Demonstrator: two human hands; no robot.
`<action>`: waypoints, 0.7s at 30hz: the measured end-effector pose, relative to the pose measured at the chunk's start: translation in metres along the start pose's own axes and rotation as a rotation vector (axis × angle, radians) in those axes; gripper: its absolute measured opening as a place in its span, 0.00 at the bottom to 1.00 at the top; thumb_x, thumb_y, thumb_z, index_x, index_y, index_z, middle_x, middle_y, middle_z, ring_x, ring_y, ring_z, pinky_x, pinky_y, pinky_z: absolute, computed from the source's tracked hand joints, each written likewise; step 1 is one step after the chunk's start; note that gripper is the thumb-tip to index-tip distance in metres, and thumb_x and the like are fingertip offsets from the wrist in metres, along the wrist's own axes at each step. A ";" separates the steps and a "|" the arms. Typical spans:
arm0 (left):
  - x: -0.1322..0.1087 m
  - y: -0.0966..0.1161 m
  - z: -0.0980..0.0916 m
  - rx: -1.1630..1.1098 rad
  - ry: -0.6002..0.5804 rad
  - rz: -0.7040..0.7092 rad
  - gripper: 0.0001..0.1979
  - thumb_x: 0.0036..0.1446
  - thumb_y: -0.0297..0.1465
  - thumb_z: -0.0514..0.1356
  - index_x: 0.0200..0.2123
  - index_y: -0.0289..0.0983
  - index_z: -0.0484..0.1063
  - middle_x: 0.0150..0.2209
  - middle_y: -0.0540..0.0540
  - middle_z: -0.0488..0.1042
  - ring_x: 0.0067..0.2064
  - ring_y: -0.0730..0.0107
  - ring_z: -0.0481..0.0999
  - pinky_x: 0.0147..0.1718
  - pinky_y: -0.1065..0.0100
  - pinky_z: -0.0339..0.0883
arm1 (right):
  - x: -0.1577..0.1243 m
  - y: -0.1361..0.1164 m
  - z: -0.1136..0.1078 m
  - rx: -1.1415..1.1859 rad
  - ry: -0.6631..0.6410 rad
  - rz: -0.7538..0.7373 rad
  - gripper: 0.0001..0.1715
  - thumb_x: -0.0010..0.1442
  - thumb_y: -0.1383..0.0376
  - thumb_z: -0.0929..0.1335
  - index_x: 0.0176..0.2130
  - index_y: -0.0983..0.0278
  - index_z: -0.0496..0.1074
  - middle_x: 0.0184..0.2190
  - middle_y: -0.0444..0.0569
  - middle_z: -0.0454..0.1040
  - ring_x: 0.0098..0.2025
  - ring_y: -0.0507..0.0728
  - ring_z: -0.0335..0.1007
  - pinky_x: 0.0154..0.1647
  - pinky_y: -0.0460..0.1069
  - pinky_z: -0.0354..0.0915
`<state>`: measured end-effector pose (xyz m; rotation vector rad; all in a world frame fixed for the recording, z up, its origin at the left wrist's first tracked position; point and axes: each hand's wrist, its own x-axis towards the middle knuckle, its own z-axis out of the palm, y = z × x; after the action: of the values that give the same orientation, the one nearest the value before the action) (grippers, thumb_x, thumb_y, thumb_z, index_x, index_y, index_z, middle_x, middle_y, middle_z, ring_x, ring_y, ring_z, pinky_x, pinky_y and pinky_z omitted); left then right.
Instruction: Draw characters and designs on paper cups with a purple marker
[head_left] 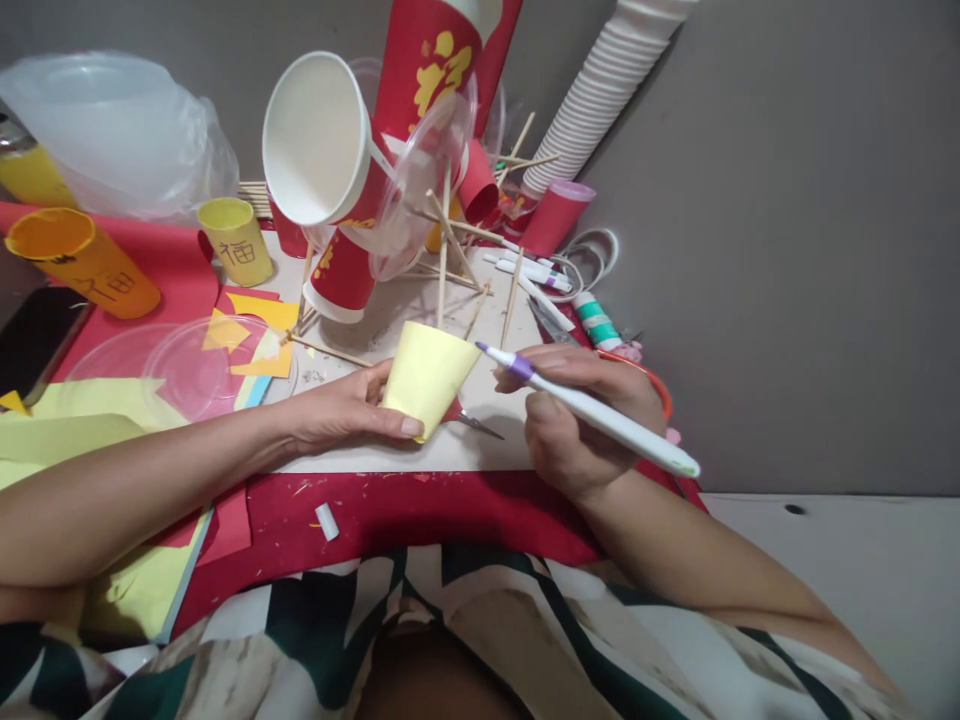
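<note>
A plain yellow paper-covered cup (431, 378) is tilted in my left hand (352, 408), thumb across its lower end and fingers behind it. My right hand (581, 415) grips a white marker pen (611, 425) with a purple collar. The pen's purple tip points left, at or close to the cup's upper right edge; I cannot tell if they touch. Scissors (480, 424) lie partly hidden behind the cup. A small white pen cap (327, 522) rests on the red cloth. A yellow cup (237, 242) and an orange cup (90, 265), both with a drawn character, stand to the left.
Red paper cups joined with wooden sticks and clear plastic lids (424, 190) rise at the back. A stack of white cups (600, 95) leans on the right. Yellow and orange paper (262, 320), a phone (37, 340) and a plastic bag (112, 135) lie left. Pens (536, 270) sit near a cable (596, 255).
</note>
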<state>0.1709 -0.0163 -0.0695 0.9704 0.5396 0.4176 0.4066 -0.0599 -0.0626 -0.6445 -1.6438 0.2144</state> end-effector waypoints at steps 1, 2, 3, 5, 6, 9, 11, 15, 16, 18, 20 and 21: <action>-0.001 0.001 0.001 0.002 -0.002 -0.012 0.37 0.47 0.32 0.79 0.60 0.37 0.73 0.59 0.37 0.80 0.59 0.56 0.79 0.61 0.59 0.68 | -0.001 -0.001 0.002 -0.008 0.045 0.042 0.13 0.68 0.61 0.72 0.52 0.53 0.78 0.38 0.47 0.83 0.37 0.59 0.83 0.33 0.55 0.79; -0.001 0.001 0.001 0.007 0.002 -0.025 0.38 0.46 0.33 0.79 0.61 0.37 0.72 0.60 0.36 0.79 0.60 0.55 0.78 0.62 0.58 0.67 | -0.002 -0.001 0.004 -0.013 0.082 0.090 0.13 0.69 0.61 0.71 0.53 0.52 0.77 0.40 0.47 0.83 0.38 0.60 0.83 0.32 0.54 0.79; -0.001 0.002 0.002 0.016 0.007 -0.036 0.40 0.46 0.33 0.79 0.61 0.36 0.71 0.61 0.35 0.78 0.61 0.53 0.78 0.63 0.57 0.67 | -0.003 -0.001 0.006 -0.015 0.106 0.137 0.14 0.70 0.60 0.70 0.55 0.50 0.76 0.42 0.47 0.83 0.40 0.60 0.84 0.32 0.54 0.79; -0.001 0.003 0.002 0.033 0.018 -0.043 0.43 0.45 0.34 0.79 0.63 0.36 0.69 0.63 0.34 0.76 0.63 0.51 0.77 0.64 0.56 0.66 | -0.003 0.000 0.010 0.000 0.110 0.206 0.15 0.73 0.58 0.68 0.58 0.49 0.74 0.45 0.47 0.83 0.45 0.60 0.84 0.32 0.53 0.80; -0.001 0.003 0.003 0.039 0.020 -0.040 0.43 0.44 0.34 0.80 0.63 0.36 0.69 0.64 0.34 0.76 0.63 0.51 0.76 0.63 0.56 0.66 | -0.003 0.002 0.011 0.012 0.095 0.223 0.16 0.73 0.57 0.68 0.59 0.48 0.74 0.46 0.47 0.82 0.47 0.60 0.84 0.32 0.52 0.80; 0.000 0.003 0.002 0.030 -0.011 -0.029 0.44 0.45 0.33 0.79 0.64 0.36 0.69 0.63 0.35 0.77 0.61 0.53 0.78 0.61 0.58 0.68 | -0.002 0.007 0.012 0.044 -0.006 0.239 0.18 0.74 0.58 0.68 0.61 0.51 0.72 0.48 0.47 0.82 0.50 0.58 0.83 0.33 0.49 0.80; 0.000 0.003 0.001 0.013 -0.046 -0.034 0.43 0.45 0.33 0.79 0.64 0.36 0.70 0.61 0.36 0.78 0.58 0.56 0.79 0.59 0.60 0.69 | -0.001 0.010 0.010 0.047 -0.067 0.260 0.18 0.74 0.57 0.67 0.61 0.53 0.72 0.47 0.47 0.82 0.50 0.58 0.83 0.37 0.50 0.80; -0.002 0.002 0.001 -0.010 -0.122 -0.055 0.39 0.47 0.31 0.77 0.63 0.36 0.73 0.60 0.36 0.79 0.56 0.57 0.79 0.54 0.64 0.71 | -0.002 0.010 0.007 0.009 -0.072 0.279 0.18 0.74 0.57 0.68 0.60 0.52 0.72 0.42 0.47 0.83 0.44 0.58 0.83 0.36 0.51 0.78; -0.002 0.001 0.001 -0.015 -0.135 -0.052 0.38 0.47 0.32 0.77 0.62 0.36 0.74 0.61 0.37 0.78 0.56 0.57 0.79 0.53 0.64 0.71 | -0.003 0.010 0.007 -0.002 -0.067 0.279 0.18 0.73 0.57 0.68 0.61 0.52 0.73 0.42 0.47 0.83 0.42 0.57 0.83 0.32 0.50 0.77; -0.003 0.000 0.000 -0.027 -0.141 -0.037 0.37 0.46 0.33 0.78 0.61 0.36 0.76 0.61 0.37 0.78 0.56 0.58 0.79 0.52 0.64 0.72 | -0.003 0.009 0.007 -0.022 -0.066 0.284 0.18 0.73 0.58 0.68 0.60 0.51 0.74 0.41 0.47 0.84 0.33 0.55 0.80 0.27 0.48 0.74; -0.003 -0.002 -0.001 -0.031 -0.137 -0.033 0.37 0.45 0.35 0.78 0.59 0.36 0.77 0.58 0.37 0.79 0.53 0.58 0.80 0.52 0.63 0.72 | -0.003 0.008 0.008 -0.046 -0.078 0.294 0.18 0.72 0.58 0.69 0.60 0.52 0.75 0.38 0.47 0.84 0.26 0.53 0.76 0.25 0.49 0.73; -0.003 -0.003 -0.002 -0.033 -0.137 -0.037 0.37 0.44 0.35 0.79 0.58 0.37 0.77 0.57 0.38 0.80 0.52 0.59 0.80 0.52 0.62 0.72 | -0.002 0.007 0.009 -0.057 -0.081 0.282 0.18 0.72 0.58 0.69 0.59 0.53 0.76 0.36 0.47 0.84 0.24 0.53 0.74 0.24 0.49 0.73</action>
<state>0.1680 -0.0178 -0.0722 0.9481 0.4244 0.3232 0.4004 -0.0536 -0.0697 -0.9218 -1.6367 0.4033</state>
